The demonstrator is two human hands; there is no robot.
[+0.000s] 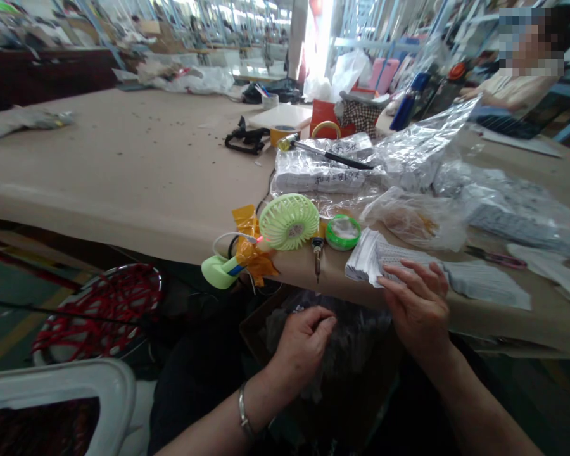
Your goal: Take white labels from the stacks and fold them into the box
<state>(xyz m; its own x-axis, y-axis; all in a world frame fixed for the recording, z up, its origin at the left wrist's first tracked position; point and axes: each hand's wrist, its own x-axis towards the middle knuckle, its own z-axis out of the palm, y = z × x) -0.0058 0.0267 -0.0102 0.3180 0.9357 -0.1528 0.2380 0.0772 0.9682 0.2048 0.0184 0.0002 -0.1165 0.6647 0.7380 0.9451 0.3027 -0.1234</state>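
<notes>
Along the near edge of the surface [147,183], toward the right, white slips [368,256] lie in a fanned row beside a round green container [342,234]. Our right hand [420,304] reaches over the near side of that row with fingers spread and loosely bent, its grip clasping nothing we can see; whether the fingertips press on the slips or only hover, we cannot say. Our left hand [304,342] is lower and to the left, just off the surface, over a box [253,328] with clear plastic [356,316] in it. Its fingers are curled with the thumb against them, yet we cannot tell whether that grip is closed on something thin.

To handle the slips well, we judge it best to part one from the fan with a light fingertip and leave the others flat and in order. A pen-like tool [317,250] sits between the green fan [289,221] and the container, metal tip toward us; we should pass the left hand well clear, as it could be hot.
</notes>
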